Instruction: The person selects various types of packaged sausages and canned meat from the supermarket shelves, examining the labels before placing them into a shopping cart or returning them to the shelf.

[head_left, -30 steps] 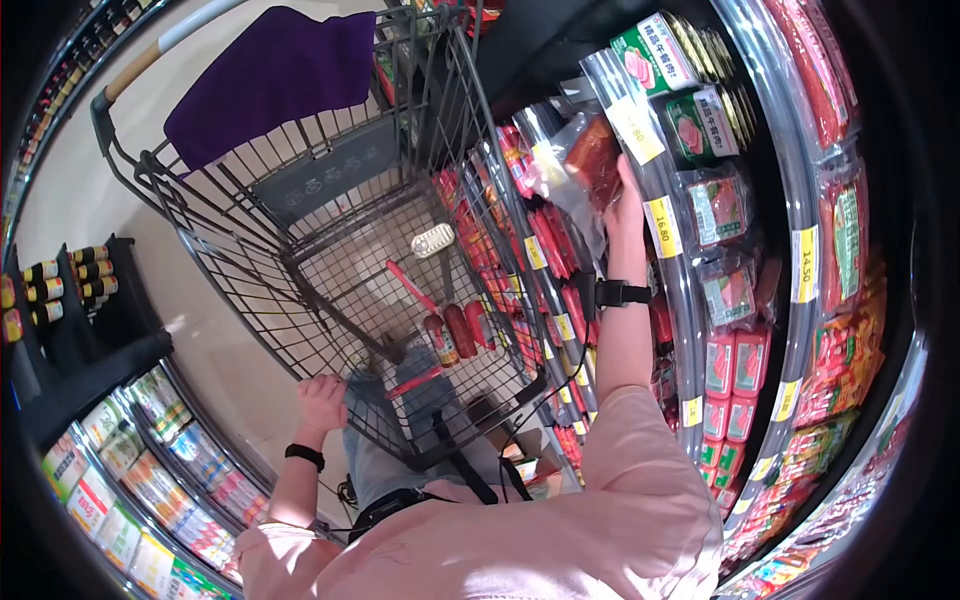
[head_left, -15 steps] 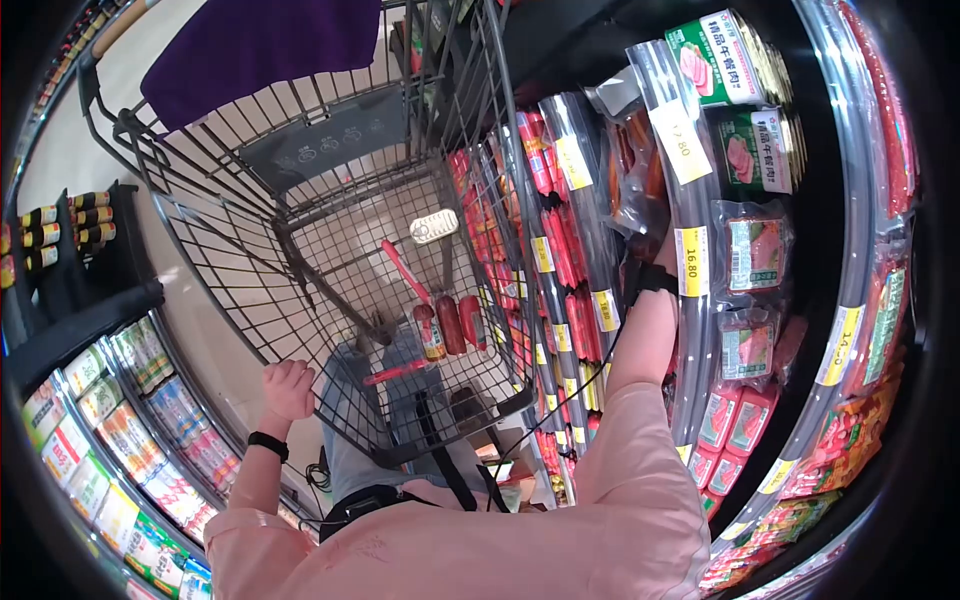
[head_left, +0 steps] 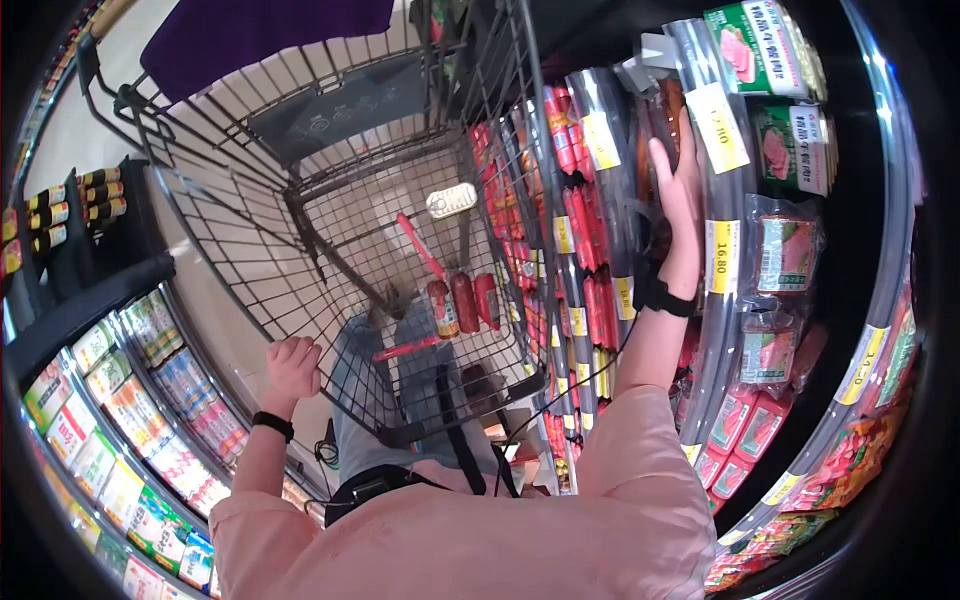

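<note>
My left hand (head_left: 294, 366) is closed at the near left edge of the wire shopping cart (head_left: 398, 434), its fingers curled on the rim. My right hand (head_left: 680, 190) reaches into the shelf on the right, behind a clear rail with price tags. Its thumb and fingers are apart, beside dark reddish-brown packaged goods (head_left: 662, 115). I see nothing gripped in it. Inside the cart lie several red sausage-like packages (head_left: 466, 303), a long red stick (head_left: 420, 246) and a pale oval package (head_left: 451, 200).
Canned luncheon meat (head_left: 795, 148) and vacuum-packed meat (head_left: 783, 255) stand on the right shelf. A purple cloth (head_left: 255, 38) hangs over the cart's far end. At the left are shelves with colourful packages (head_left: 128, 440) and small jars (head_left: 48, 217).
My right hand, mostly hidden among the packages before, now shows with spread fingers. The view has shifted, so the shelf goods appear farther right. My left hand stays on the cart.
</note>
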{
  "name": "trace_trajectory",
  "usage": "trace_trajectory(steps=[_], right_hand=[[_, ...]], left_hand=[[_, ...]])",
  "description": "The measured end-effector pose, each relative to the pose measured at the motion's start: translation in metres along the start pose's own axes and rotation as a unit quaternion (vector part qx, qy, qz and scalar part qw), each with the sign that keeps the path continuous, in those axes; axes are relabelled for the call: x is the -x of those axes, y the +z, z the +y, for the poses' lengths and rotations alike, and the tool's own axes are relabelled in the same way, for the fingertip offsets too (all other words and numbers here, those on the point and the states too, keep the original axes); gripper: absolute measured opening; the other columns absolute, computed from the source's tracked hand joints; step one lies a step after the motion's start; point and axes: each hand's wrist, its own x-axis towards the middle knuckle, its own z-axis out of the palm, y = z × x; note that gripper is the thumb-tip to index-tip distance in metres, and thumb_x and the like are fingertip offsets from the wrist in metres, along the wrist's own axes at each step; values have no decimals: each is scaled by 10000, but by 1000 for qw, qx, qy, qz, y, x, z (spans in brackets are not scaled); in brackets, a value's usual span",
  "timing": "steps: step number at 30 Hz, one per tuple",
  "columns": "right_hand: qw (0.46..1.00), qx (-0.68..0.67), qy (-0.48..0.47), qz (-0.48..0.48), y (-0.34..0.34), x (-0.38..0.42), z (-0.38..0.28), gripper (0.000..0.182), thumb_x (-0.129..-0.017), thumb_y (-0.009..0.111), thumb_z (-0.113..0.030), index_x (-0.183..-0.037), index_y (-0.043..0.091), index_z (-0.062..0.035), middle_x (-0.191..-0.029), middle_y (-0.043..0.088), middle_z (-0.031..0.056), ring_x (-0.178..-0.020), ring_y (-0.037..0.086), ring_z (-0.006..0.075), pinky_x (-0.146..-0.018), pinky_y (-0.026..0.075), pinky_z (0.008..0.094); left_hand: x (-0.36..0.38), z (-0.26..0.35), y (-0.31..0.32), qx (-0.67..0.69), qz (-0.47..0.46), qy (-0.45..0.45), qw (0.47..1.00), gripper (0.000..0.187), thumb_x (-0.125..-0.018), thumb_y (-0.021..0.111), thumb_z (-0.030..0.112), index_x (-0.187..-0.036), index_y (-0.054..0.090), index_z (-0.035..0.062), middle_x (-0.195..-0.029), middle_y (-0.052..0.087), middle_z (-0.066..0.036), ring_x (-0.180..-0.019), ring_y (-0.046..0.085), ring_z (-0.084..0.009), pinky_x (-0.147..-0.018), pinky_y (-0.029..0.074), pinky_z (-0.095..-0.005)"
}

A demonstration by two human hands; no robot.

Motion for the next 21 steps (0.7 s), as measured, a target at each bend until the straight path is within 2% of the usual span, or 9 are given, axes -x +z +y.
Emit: trace_trajectory(steps=[3, 5, 7, 8, 10, 12, 15, 17, 21], right_hand=[[1000, 14, 13, 22, -18, 32, -46, 561, -802, 584, -206, -1300, 355, -87, -1287, 360, 234, -1220, 315, 364, -1010, 234, 401], [992, 114, -59, 20, -22, 63, -70, 529, -794, 583, -165, -1277, 385, -82, -1268, 388, 220, -1180, 366, 359, -990, 271, 397], [993, 6, -82, -86, -13, 102, -105, 549, -768, 603, -170, -1262, 387, -65, -1221, 440, 203, -1141, 418, 335, -915, 356, 425], [961, -181, 12, -208, -9, 117, -128, 540, -755, 609, -159, -1241, 403, -43, -1157, 489, 190, -1076, 458, 337, -894, 367, 424], [918, -291, 57, -262, 38, 157, -153, 572, -746, 619, -184, -1238, 376, -19, -1070, 526, 194, -934, 517, 368, -790, 425, 408], [853, -278, 199, -395, 97, 196, -150, 613, -767, 601, -225, -1266, 319, -7, -1121, 502, 205, -1014, 510, 362, -856, 406, 387], [883, -171, 213, -383, 211, 274, -125, 627, -761, 597, -243, -1258, 297, -3, -1084, 514, 213, -956, 531, 374, -836, 419, 406], [810, -236, 272, -463, 253, 302, -124, 627, -743, 605, -211, -1256, 295, -25, -1114, 489, 205, -1007, 495, 368, -874, 394, 409], [941, -84, 118, -304, 246, 330, -156, 639, -719, 622, -191, -1258, 312, -43, -1210, 416, 174, -1116, 409, 342, -926, 350, 412]], left_hand=[[2, -1, -2, -11, -7, 0, 1000, 310, -555, 489, 215, -827, 574, 94, -895, 543, -27, -870, 483, -194, -758, 333, -350], [2, -1, -1, 1, -16, -8, 1000, 325, -553, 490, 223, -840, 574, 97, -902, 544, -25, -876, 486, -191, -764, 331, -347], [-2, -3, -1, -9, -15, -2, 1000, 334, -549, 492, 224, -847, 574, 98, -907, 545, -20, -874, 487, -190, -766, 329, -344], [-3, -2, -1, -3, 1, 2, 1000, 341, -538, 483, 221, -837, 577, 87, -888, 544, -30, -850, 487, -204, -745, 330, -351], [0, -2, 1, 11, 18, 9, 1000, 348, -527, 474, 216, -828, 582, 80, -866, 545, -32, -823, 490, -213, -715, 326, -359], [1, -3, 1, 10, 7, 9, 1000, 343, -529, 473, 215, -825, 585, 83, -868, 546, -28, -819, 491, -209, -715, 323, -356], [3, -2, -1, 4, -2, 17, 1000, 329, -540, 481, 212, -829, 586, 94, -882, 548, -21, -814, 495, -194, -710, 329, -347], [-1, -6, 1, -3, 1, 35, 999, 321, -547, 492, 211, -835, 584, 102, -895, 550, -18, -813, 498, -183, -704, 338, -340], [3, -5, 5, 27, 33, 25, 999, 323, -545, 461, 227, -810, 592, 97, -846, 551, -20, -804, 495, -190, -716, 319, -352]])
